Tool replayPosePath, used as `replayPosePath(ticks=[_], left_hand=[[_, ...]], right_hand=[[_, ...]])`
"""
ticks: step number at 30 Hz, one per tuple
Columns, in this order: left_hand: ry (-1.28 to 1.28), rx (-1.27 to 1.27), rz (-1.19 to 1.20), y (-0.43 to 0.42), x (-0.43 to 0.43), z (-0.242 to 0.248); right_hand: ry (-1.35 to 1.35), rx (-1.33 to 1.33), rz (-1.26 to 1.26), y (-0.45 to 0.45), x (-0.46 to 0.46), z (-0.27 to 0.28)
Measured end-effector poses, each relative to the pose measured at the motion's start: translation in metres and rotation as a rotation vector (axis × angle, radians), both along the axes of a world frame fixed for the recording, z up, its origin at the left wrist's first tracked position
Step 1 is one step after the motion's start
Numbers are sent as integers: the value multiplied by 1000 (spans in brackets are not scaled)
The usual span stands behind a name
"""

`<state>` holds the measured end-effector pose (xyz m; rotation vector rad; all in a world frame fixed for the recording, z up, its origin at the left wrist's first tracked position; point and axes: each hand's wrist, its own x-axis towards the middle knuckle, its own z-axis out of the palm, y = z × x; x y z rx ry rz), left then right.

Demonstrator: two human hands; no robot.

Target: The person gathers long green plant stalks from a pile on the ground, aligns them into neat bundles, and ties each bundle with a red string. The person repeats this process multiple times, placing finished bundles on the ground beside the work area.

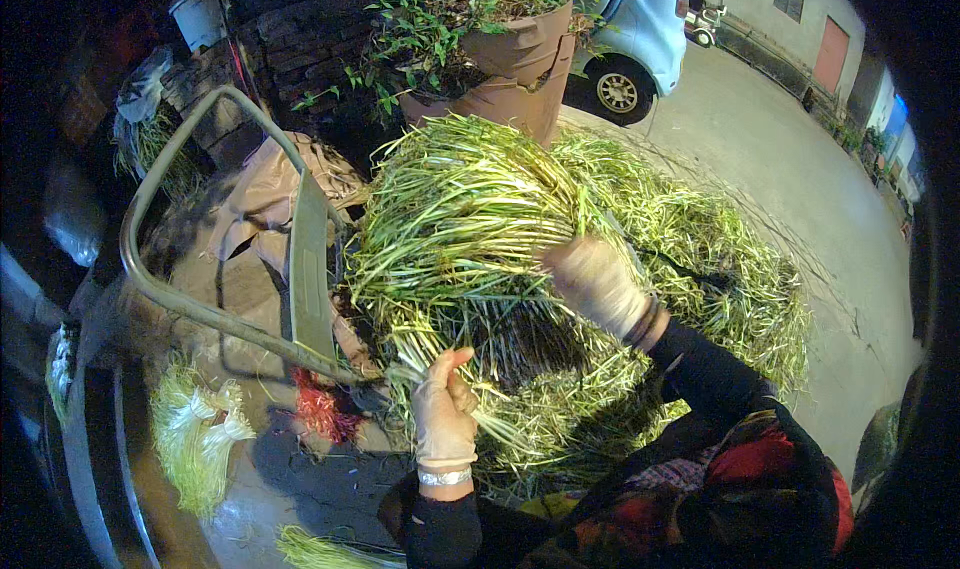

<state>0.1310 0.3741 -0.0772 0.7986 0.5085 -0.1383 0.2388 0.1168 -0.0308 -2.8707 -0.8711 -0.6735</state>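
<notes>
My left hand (pixel 445 411), in a pale glove with a silvery band at the wrist, is closed around a small bunch of pale green stalks (pixel 502 429). My right hand (pixel 596 284), also gloved and blurred, is at the right edge of a large heap of long green stalks (pixel 465 201); whether its fingers hold any cannot be told. More loose, tangled stalks (pixel 705 261) lie to the right of the heap and below it. Bundles of pale stalks tied with white (pixel 199 441) lie on the ground at the lower left, near a clump of red strands (pixel 324 408).
A bent metal tube frame with a flat panel (pixel 309 269) stands left of the heap. Behind are a cracked plant pot (pixel 525 81) and a light blue vehicle (pixel 649 29) on the road. More yellow-green stalks (pixel 322 548) lie at the bottom edge.
</notes>
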Motion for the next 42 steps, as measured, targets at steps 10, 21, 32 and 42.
replayPosePath(ticks=[10,21,32,42], left_hand=[[37,90,3,-4,-14,-23],[107,266,-420,-31,-45,-62],[-30,421,-68,-1,-44,-7],[-42,39,25,12,-12,-4]], right_hand=[[531,-142,-121,62,-58,-47],[878,375,-23,0,-228,-96],[889,-315,9,-45,-202,-192],[425,-294,193,-39,-114,-89]])
